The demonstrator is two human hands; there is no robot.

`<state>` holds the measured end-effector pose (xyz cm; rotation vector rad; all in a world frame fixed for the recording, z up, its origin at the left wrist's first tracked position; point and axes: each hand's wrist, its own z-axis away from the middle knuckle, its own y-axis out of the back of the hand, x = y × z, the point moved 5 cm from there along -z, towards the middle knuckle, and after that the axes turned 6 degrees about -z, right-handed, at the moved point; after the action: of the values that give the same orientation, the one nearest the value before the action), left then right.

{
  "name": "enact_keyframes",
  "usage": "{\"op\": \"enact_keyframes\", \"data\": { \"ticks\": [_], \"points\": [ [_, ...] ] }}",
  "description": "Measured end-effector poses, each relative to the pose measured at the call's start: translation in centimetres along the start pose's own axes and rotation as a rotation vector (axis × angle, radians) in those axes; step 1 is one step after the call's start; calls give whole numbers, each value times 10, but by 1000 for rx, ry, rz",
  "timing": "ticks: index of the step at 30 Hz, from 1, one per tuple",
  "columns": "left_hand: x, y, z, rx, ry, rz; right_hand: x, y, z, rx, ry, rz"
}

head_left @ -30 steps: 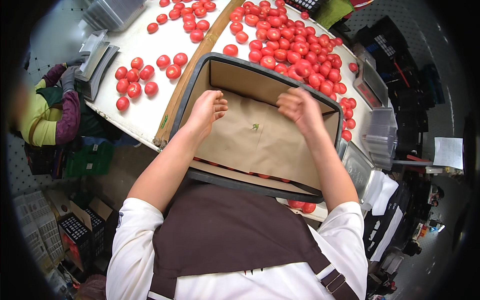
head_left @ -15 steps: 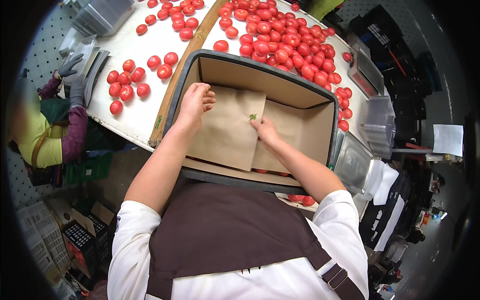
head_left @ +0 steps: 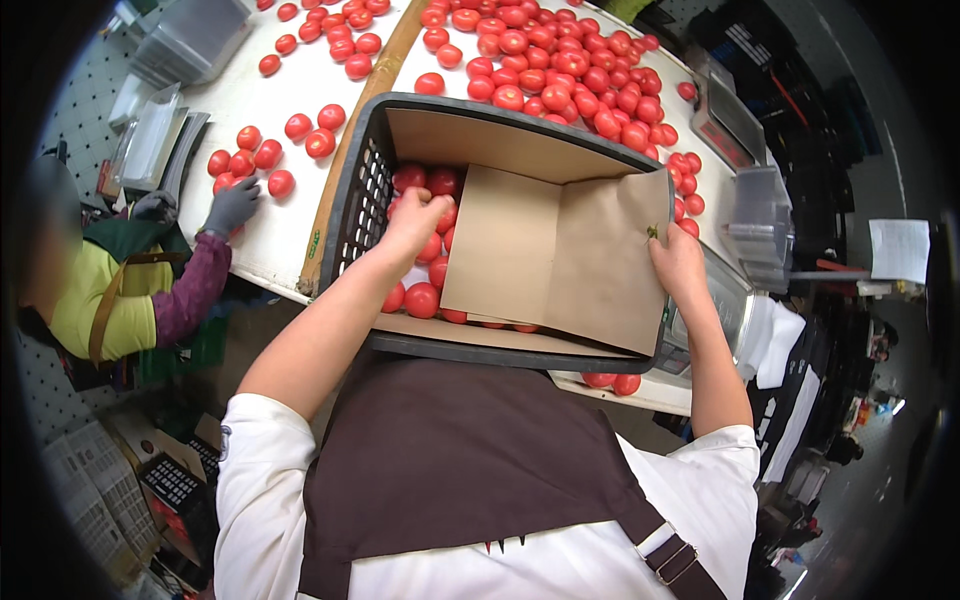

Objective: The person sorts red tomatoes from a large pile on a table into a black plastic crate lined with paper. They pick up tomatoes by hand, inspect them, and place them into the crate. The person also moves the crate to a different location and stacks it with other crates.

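Observation:
A black plastic crate [head_left: 372,185] lined with brown cardboard stands in front of me, tilted on the table edge. Tomatoes [head_left: 422,299] lie uncovered in its left end. Brown paper [head_left: 612,255] covers the rest, its right part lifted toward the right wall. My right hand [head_left: 683,264] pinches the edge of this paper, and a small green stem or leaf [head_left: 653,232] shows at the fingertips. My left hand [head_left: 410,222] is over the uncovered tomatoes with its fingers curled; whether a tomato is in them is hidden.
Many loose tomatoes [head_left: 570,62] cover the white table behind the crate. A wooden strip [head_left: 385,70] divides it. At left, a co-worker's gloved hand [head_left: 236,206] reaches among tomatoes. Clear plastic tubs [head_left: 755,220] and a scale [head_left: 722,130] stand at right.
My right hand has drawn the brown paper rightward, uncovering tomatoes at the crate's left end. My left hand has lowered onto them. The co-worker's gloved hand has moved to the tomatoes.

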<state>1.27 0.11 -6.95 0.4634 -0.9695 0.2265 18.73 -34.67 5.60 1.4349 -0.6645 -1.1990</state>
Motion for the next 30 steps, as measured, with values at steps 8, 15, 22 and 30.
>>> {"op": "enact_keyframes", "data": {
  "ticks": [8, 15, 22, 30],
  "points": [
    [-42, -85, 1, -239, 352, -222, 21, -2, 31, 340, 170, -135],
    [-50, -121, -4, -251, 315, -79, 48, 31, 62, 353, -89, -567],
    [-39, -127, 13, -455, 508, 234, 90, 24, 121, 434, -204, -754],
    [17, -111, 28, -617, 206, 222, 116, 5, 146, 334, -258, -1131]
  ]
}}
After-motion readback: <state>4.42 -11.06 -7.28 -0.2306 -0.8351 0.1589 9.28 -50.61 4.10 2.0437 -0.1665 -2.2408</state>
